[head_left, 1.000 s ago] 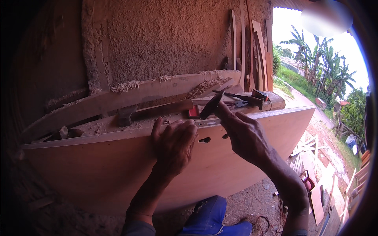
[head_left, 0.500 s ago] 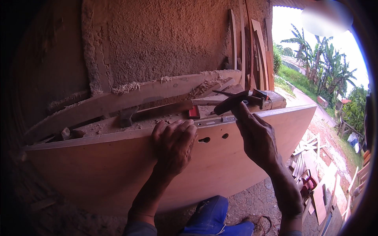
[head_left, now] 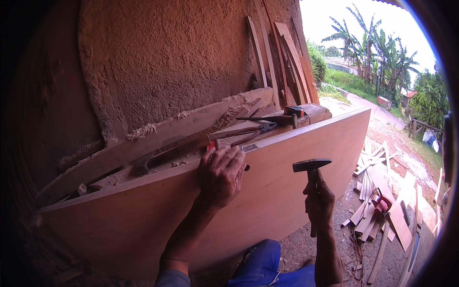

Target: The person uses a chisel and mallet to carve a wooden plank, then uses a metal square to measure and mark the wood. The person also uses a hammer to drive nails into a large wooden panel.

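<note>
A pale wooden door (head_left: 287,167) stands on its long edge in front of me. My left hand (head_left: 221,176) is closed over its top edge, fingers bent across the rim. Just right of those fingers a metal lock plate (head_left: 249,148) sits in the edge. Below it, a dark hole (head_left: 246,168) in the door's face shows beside the hand. My right hand (head_left: 319,203) is wrapped around the handle of a hammer (head_left: 311,165). The hammer's dark head is up, in front of the door's right part and apart from the edge.
Behind the door, a shavings-strewn bench holds pliers (head_left: 267,127), a small red object (head_left: 212,145) and other tools. Wooden strips (head_left: 291,62) lean on the rough wall (head_left: 167,62). Wood offcuts (head_left: 368,210) and a red power tool (head_left: 381,203) lie on the ground at right.
My right hand has lowered the hammer from above the door's edge to in front of its face. My left hand has slid right along the edge, nearer the lock plate. The view has shifted.
</note>
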Demonstrator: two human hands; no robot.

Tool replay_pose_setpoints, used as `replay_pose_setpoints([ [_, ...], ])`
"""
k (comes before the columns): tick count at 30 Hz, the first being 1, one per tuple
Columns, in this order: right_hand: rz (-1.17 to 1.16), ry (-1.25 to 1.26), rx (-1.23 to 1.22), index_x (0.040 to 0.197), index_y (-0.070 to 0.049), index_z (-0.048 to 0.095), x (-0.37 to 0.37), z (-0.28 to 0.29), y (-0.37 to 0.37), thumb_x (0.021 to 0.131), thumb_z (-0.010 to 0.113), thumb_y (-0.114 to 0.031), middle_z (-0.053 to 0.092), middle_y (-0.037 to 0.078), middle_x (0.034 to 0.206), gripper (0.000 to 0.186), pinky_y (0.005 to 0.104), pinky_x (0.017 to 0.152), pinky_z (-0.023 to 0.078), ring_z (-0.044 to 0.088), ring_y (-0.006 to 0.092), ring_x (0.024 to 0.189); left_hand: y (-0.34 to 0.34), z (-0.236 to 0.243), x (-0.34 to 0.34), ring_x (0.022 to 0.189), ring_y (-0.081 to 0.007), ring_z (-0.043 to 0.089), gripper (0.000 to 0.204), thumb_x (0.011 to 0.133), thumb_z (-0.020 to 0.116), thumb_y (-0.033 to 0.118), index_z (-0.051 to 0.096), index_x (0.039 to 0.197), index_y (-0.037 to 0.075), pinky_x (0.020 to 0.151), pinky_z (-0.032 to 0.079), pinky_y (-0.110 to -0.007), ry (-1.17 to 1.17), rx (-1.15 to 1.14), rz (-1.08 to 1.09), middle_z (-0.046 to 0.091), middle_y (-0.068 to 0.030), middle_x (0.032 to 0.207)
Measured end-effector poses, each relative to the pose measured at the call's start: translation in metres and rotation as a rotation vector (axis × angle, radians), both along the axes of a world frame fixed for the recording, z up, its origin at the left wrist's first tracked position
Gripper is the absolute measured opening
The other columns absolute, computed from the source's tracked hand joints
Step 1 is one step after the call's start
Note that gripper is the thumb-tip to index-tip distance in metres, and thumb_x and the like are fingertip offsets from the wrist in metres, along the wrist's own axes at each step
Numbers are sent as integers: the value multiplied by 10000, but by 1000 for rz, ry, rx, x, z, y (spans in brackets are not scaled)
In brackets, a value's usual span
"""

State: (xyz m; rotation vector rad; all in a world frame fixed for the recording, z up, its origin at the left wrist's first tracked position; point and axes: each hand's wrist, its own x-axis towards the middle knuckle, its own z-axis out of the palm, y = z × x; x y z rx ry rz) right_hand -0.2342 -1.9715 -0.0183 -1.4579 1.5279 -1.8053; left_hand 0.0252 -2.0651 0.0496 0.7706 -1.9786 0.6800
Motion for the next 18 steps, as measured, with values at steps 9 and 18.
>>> replay_pose_setpoints([
  [9,-84,-40,56,1521,-140,479,-31,-55,24,1030,551,-118,612,19,792,496,254,563,464,553,65,652,-11,6,-46,1279,-267,560,334,912,681,182,687,1218,47,1137,316,-529,-83,97,62,647,-120,1330],
  [18,-40,375,-143,1536,-168,460,-26,-25,-3,1023,545,-79,581,47,800,528,333,696,506,586,166,757,4,2,-12,1147,-250,601,285,919,685,159,694,1191,75,1060,392,-471,-7,-16,182,671,-77,1176],
])
